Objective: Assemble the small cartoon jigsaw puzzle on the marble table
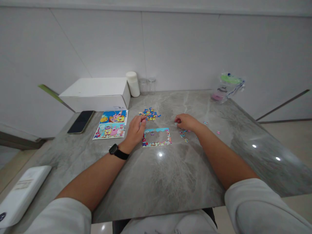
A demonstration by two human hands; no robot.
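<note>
A partly built jigsaw puzzle (pixel 157 144) lies flat in front of me, with its border joined and the grey tabletop showing through the middle. One loose piece (pixel 152 133) rests inside that border. My left hand (pixel 136 130), a black watch on its wrist, is beside the puzzle's left edge with fingers curled together; whatever they hold is hidden. To the right of the puzzle, my right hand (pixel 186 122) pinches a small puzzle piece (pixel 175 123). Several loose pieces (pixel 183 133) lie just below that hand. Behind the puzzle is a blue and yellow heap of pieces (pixel 150 113).
Left of the puzzle lies a cartoon picture sheet (pixel 112 125), then a phone (pixel 81 122). A white box (pixel 97 94), white bottle (pixel 133 85) and two glasses (pixel 151 86) stand at the back. A plastic bag (pixel 226 88) sits back right; a white case (pixel 24 195) lies front left.
</note>
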